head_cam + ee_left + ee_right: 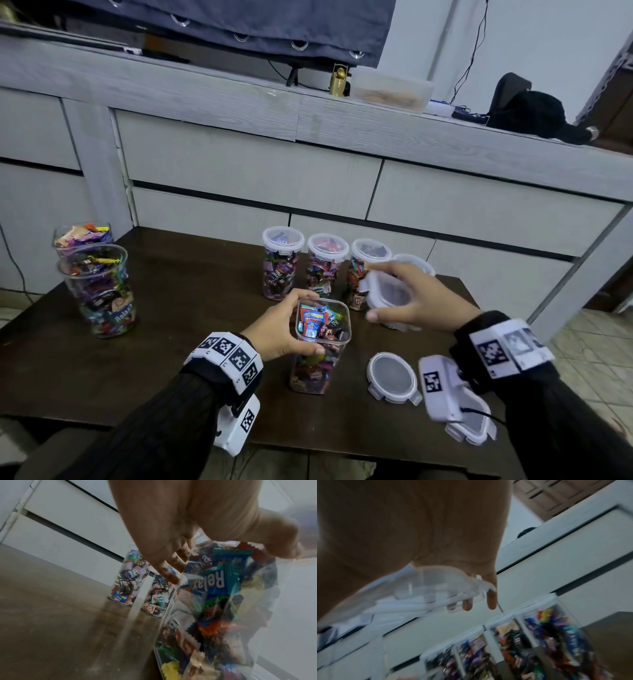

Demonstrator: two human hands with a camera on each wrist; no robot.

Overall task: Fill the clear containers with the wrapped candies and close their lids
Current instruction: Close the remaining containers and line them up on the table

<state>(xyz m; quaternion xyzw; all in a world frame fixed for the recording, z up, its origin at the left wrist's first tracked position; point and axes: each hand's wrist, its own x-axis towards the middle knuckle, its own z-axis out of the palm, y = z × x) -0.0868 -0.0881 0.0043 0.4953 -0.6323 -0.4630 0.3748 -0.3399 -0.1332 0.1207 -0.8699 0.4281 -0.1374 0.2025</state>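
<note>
L hand grips open square clear candy-filled container; R hand at 2 o'clock holds clear white-rimmed lid.

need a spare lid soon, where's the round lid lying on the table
In the head view the round lid lies flat on the dark table, near its front edge, just right of the square container that the left hand holds.
</note>
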